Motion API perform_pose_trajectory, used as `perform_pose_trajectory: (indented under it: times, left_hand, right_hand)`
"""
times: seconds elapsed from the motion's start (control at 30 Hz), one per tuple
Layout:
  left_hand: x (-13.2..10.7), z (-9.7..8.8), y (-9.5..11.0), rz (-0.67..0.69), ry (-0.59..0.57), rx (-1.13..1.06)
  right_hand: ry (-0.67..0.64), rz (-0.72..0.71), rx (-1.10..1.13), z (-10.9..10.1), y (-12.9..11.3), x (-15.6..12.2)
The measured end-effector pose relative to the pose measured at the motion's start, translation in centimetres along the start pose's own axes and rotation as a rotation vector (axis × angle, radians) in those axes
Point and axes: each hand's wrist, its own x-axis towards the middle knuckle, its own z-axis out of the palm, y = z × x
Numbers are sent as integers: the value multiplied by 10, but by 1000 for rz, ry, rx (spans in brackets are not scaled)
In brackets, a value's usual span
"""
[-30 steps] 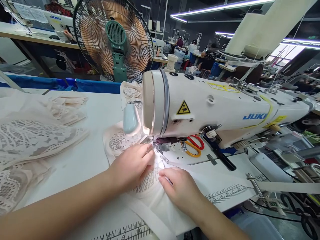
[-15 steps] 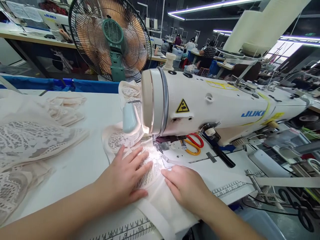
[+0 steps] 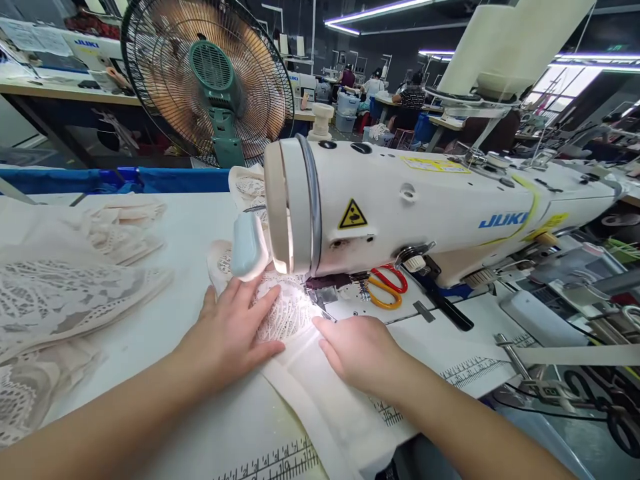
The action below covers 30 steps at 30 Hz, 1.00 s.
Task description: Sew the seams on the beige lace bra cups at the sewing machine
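A cream lace piece (image 3: 286,313) lies under the presser foot (image 3: 320,303) of a white JUKI sewing machine (image 3: 400,207). My left hand (image 3: 231,330) rests flat on the lace, fingers spread, just left of the needle. My right hand (image 3: 357,350) presses on the plain cream fabric (image 3: 320,393) right of the seam, fingers curled down and fingertips close to the foot. A lamp in the machine head lights the lace brightly.
Stacks of lace pieces (image 3: 65,293) lie at the left of the white table (image 3: 180,227). Red and orange scissors (image 3: 387,287) sit behind the needle. A green standing fan (image 3: 210,80) is behind the table. Other people work at far benches (image 3: 395,93).
Both hands have slid away from me along with the fabric. My left hand went from curled at the needle to flat and spread on the lace. The view shifted slightly.
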Motion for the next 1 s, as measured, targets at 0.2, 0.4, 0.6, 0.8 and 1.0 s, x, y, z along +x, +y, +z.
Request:
perform_pose_trajectory:
  times: [0.2,0.4,0.6,0.8,1.0]
  left_hand:
    - [10,6,-15,8,-70,-127]
    - [27,-8,-22,-10,-163,-199]
    - [48,-18,-32,78,-237,-241]
    - [58,-5,-47,56,-239,-260]
    - [59,-2,-48,57,-142,-239]
  right_hand:
    - [-147,33,-51,-14,-8,0]
    - [-183,62,-48,-19,-16,9]
    - [-234,91,-52,-22,-22,17]
    - [-67,19,-18,-12,-7,-8]
    - [14,-44,83,4,14,-30]
